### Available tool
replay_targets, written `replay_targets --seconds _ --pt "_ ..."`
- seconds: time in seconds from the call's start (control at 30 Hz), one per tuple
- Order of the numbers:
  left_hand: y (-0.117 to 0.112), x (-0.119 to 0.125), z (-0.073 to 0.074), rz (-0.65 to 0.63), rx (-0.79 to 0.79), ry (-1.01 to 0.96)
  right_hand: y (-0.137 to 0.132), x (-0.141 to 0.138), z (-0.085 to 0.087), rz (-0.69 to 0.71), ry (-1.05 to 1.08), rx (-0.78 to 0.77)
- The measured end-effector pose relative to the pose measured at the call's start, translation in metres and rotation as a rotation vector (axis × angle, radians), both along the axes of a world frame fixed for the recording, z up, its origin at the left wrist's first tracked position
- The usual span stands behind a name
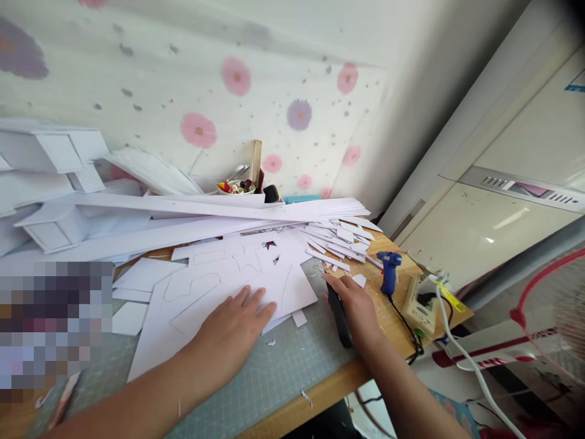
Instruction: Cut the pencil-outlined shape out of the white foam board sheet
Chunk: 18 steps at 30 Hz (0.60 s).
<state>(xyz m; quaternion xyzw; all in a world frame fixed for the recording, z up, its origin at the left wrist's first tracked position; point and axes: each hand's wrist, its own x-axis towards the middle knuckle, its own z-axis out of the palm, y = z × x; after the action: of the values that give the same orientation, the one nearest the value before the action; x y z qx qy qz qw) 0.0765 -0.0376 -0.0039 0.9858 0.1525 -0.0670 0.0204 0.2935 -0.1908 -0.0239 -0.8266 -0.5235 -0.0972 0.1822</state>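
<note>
My left hand point(237, 323) lies flat with fingers spread on a white board point(196, 305) that has pencilled outlines, a star among them, and small cut-out holes. The board rests on a grey-green cutting mat point(301, 356). To the right, my right hand point(359, 308) is wrapped round a black-handled utility knife point(339, 317) over the mat's right edge. Its tip is near the thumb and forefinger, apart from the board. A small white offcut point(299, 318) lies between the hands.
Thin white strips point(342, 238) are piled behind the right hand. A blue glue gun point(388, 271) and a power strip point(420, 305) with cords stand at the table's right side. Long white boards point(205, 210) and box-like white models point(55, 152) fill the back left.
</note>
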Motion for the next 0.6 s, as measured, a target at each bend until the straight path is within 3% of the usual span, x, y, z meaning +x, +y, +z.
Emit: replay_targets --seconds 0.1,0.17,0.27,0.37,0.43,0.5,0.6 --pt "-0.004 0.002 0.004 0.048 0.051 0.066 -0.002 0.012 0.008 -0.002 -0.086 -0.208" --pt "-0.009 0.003 0.004 0.078 0.074 0.071 -0.003 0.019 0.008 0.024 -0.106 -0.231" --pt "-0.014 0.001 -0.001 0.058 0.103 -0.038 -0.003 0.029 0.001 0.085 -0.094 -0.141" --pt "-0.014 -0.005 -0.005 -0.031 0.151 -0.227 -0.002 0.032 -0.003 0.115 0.005 0.094" --pt "-0.013 -0.009 -0.004 -0.055 0.18 -0.372 0.0 0.027 0.0 0.099 0.231 0.332" --pt "-0.013 -0.013 0.0 -0.068 0.199 -0.504 0.005 0.018 0.008 0.062 0.626 0.494" --pt "-0.018 -0.02 0.009 -0.088 0.225 -0.621 0.014 0.0 0.019 0.039 1.233 0.463"
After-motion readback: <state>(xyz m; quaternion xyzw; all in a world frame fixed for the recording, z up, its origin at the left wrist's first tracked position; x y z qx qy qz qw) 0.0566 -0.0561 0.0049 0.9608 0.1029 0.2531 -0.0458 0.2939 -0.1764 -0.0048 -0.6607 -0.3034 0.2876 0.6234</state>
